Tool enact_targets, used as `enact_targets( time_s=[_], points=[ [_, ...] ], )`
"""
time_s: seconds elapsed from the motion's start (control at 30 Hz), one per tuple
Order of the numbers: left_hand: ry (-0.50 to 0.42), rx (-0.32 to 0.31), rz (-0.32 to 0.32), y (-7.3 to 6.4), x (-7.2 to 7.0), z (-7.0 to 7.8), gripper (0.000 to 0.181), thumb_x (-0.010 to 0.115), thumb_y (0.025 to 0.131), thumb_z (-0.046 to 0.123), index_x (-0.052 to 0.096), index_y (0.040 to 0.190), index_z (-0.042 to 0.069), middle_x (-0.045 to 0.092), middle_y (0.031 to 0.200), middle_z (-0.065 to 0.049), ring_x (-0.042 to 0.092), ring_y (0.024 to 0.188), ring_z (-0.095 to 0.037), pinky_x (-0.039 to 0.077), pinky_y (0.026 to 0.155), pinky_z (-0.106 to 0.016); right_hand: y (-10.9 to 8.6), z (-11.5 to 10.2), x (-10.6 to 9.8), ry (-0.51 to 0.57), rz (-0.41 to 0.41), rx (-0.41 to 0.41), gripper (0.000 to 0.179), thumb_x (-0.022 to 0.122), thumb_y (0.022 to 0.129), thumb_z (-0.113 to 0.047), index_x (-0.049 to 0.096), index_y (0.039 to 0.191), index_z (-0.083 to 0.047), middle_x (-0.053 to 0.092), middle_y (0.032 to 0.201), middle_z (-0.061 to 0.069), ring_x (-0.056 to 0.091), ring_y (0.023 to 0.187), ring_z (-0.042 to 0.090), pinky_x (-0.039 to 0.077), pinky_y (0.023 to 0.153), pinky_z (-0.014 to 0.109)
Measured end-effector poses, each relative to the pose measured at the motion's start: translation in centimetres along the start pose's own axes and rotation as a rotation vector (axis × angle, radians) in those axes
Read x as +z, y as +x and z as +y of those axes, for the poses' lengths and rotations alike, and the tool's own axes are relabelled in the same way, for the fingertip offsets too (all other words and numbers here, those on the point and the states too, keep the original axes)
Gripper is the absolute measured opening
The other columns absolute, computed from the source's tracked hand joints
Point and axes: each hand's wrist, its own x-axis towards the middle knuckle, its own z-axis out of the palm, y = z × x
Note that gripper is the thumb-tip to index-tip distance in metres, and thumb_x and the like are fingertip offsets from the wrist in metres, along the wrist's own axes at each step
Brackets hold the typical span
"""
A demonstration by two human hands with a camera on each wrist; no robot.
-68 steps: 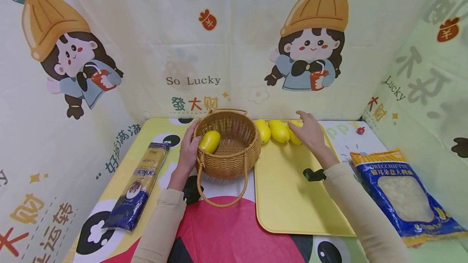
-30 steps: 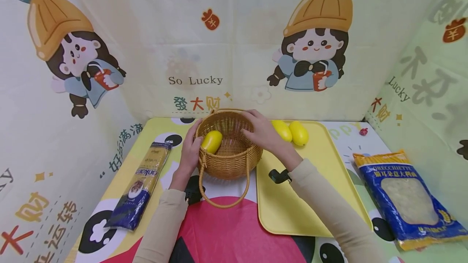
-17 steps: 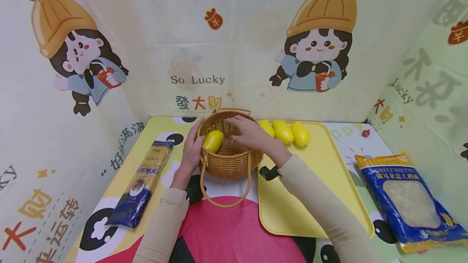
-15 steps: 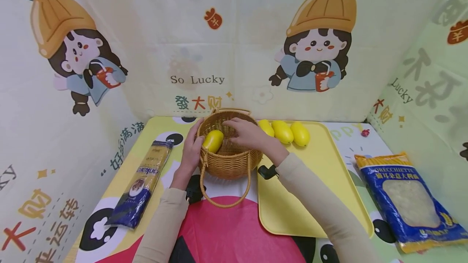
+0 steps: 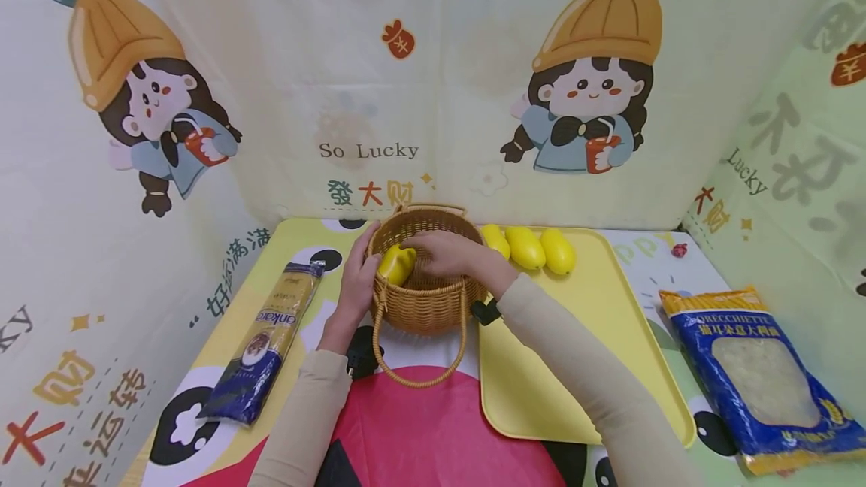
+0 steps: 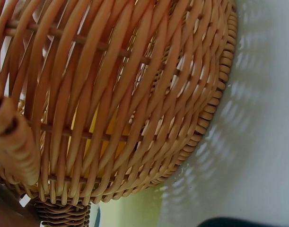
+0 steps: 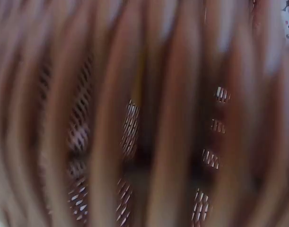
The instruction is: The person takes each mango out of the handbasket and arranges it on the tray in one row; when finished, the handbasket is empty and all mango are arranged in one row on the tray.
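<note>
A round wicker basket stands at mid table, its front handle hanging down. My left hand grips the left rim, thumb on the near side. Inside the basket lies a yellow mango, against the left wall. My right hand reaches in over the right rim, its fingers curled at the mango's upper right end and partly covering it. In the left wrist view, the woven wall fills the frame, with yellow showing through. The right wrist view is filled by blurred wicker strands; the right fingers are hidden there.
Three more yellow mangoes sit at the back of a yellow tray right of the basket. A spaghetti packet lies left, an orecchiette bag right. A patterned cloth wall rises behind.
My right hand has moved from the mangoes on the tray into the basket, then left and down to the mango there. The left hand stays on the rim.
</note>
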Motion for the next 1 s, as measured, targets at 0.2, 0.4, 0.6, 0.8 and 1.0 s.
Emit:
enact_targets(
  time_s=[0.2, 0.4, 0.6, 0.8, 1.0],
  points=[
    [0.013, 0.015, 0.002, -0.5, -0.1, 1.8, 0.058, 0.040, 0.098, 0.006, 0.034, 0.155, 0.015, 0.034, 0.160, -0.013, 0.034, 0.147, -0.032, 0.031, 0.119, -0.053, 1.3, 0.3, 0.6, 0.002, -0.026, -0.039, 0.059, 0.065, 0.089, -0.011, 0.051, 0.146, -0.016, 0.052, 0.149, 0.004, 0.046, 0.141, 0.023, 0.036, 0.118, 0.039],
    [0.017, 0.027, 0.004, -0.5, -0.3, 1.7, 0.057, 0.040, 0.099, 0.007, 0.035, 0.155, 0.014, 0.035, 0.160, -0.010, 0.033, 0.148, -0.029, 0.030, 0.120, -0.051, 1.7, 0.4, 0.7, 0.043, -0.078, -0.053, 0.066, 0.069, 0.087, -0.016, 0.047, 0.150, -0.018, 0.045, 0.155, 0.005, 0.040, 0.145, 0.025, 0.032, 0.121, 0.041],
    [0.013, 0.031, 0.019, 0.6, 0.0, -1.8, 0.057, 0.040, 0.100, 0.012, 0.034, 0.155, 0.026, 0.034, 0.161, -0.001, 0.032, 0.149, -0.025, 0.030, 0.120, -0.051, 1.8, 0.4, 0.8, 0.058, -0.128, -0.059, 0.067, 0.063, 0.087, -0.014, 0.044, 0.151, -0.018, 0.041, 0.158, 0.005, 0.035, 0.148, 0.024, 0.028, 0.122, 0.041],
    [0.010, 0.049, 0.037, 0.7, 0.3, -2.5, 0.057, 0.041, 0.099, 0.017, 0.036, 0.153, 0.034, 0.037, 0.159, 0.007, 0.034, 0.147, -0.020, 0.030, 0.121, -0.049, 1.7, 0.4, 0.9, 0.022, -0.093, -0.059, 0.068, 0.062, 0.085, -0.011, 0.045, 0.150, -0.017, 0.043, 0.155, 0.009, 0.043, 0.141, 0.025, 0.035, 0.118, 0.042],
    [0.038, 0.055, 0.051, 0.8, 0.5, -2.4, 0.058, 0.041, 0.097, 0.018, 0.037, 0.154, 0.023, 0.038, 0.158, 0.005, 0.036, 0.146, -0.022, 0.032, 0.119, -0.051, 1.6, 0.4, 0.8, -0.064, -0.043, -0.093, 0.055, 0.064, 0.084, -0.007, 0.060, 0.139, -0.014, 0.056, 0.119, 0.009, 0.051, 0.097, 0.020, 0.048, 0.088, 0.033]
  ],
)
